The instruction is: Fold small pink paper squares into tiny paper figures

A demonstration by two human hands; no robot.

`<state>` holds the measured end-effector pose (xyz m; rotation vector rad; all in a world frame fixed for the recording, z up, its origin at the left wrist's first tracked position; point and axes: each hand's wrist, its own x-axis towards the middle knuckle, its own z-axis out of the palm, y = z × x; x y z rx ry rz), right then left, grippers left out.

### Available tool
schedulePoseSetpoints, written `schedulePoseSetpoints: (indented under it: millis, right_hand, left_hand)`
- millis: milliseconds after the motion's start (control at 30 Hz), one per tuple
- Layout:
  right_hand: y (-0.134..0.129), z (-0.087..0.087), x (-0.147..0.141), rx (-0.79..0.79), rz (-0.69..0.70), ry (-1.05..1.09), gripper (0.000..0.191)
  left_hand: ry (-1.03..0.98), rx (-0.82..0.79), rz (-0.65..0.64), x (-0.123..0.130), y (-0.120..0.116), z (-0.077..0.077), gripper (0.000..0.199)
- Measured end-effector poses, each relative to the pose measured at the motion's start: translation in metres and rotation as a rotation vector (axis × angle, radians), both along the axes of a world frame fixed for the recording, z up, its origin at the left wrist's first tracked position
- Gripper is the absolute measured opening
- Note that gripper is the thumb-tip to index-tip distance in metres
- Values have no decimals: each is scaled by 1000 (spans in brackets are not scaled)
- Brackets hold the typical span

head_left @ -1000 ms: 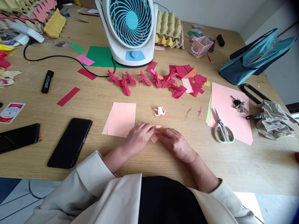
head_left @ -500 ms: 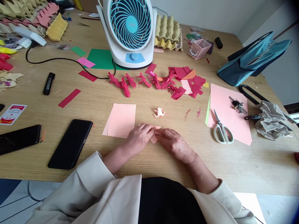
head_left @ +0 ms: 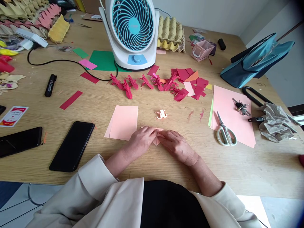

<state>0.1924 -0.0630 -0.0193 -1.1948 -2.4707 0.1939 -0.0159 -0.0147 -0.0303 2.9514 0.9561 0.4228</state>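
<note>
A small folded piece of pink paper (head_left: pixel 156 141) lies on the table between my hands, its pointed end toward me. My left hand (head_left: pixel 143 138) is closed on its left side, fingers pressed down on the paper. From the right, my right hand (head_left: pixel 177 144) pinches and presses the same paper, its fingertips close to the left ones. Much of the paper is hidden under the fingers. Just beyond stands a little pale pink origami frog (head_left: pixel 161 114). Left of it lie square pink sheets (head_left: pixel 123 121), one corner by my left hand.
Several red folded paper figures (head_left: pixel 147 81) and red scraps lie in front of a fan (head_left: pixel 134 34). Scissors (head_left: pixel 225 131) and keys (head_left: pixel 242 108) rest on larger pink sheets (head_left: pixel 234 95) at right. Left are a phone (head_left: pixel 72 146), a second phone (head_left: pixel 21 141) and a marker (head_left: pixel 50 85).
My hands and the folded paper keep practically the same position. Only the camera view has shifted very slightly.
</note>
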Motion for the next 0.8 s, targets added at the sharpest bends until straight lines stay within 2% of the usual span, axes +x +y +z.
schedulePoseSetpoints:
  millis: [433, 800]
  right_hand:
    - [0, 1, -2, 3, -13, 25, 26]
    - [1, -1, -2, -5, -14, 24, 27]
  left_hand:
    - [32, 9, -7, -1, -2, -2, 41]
    - [44, -1, 25, 2, -2, 0, 35]
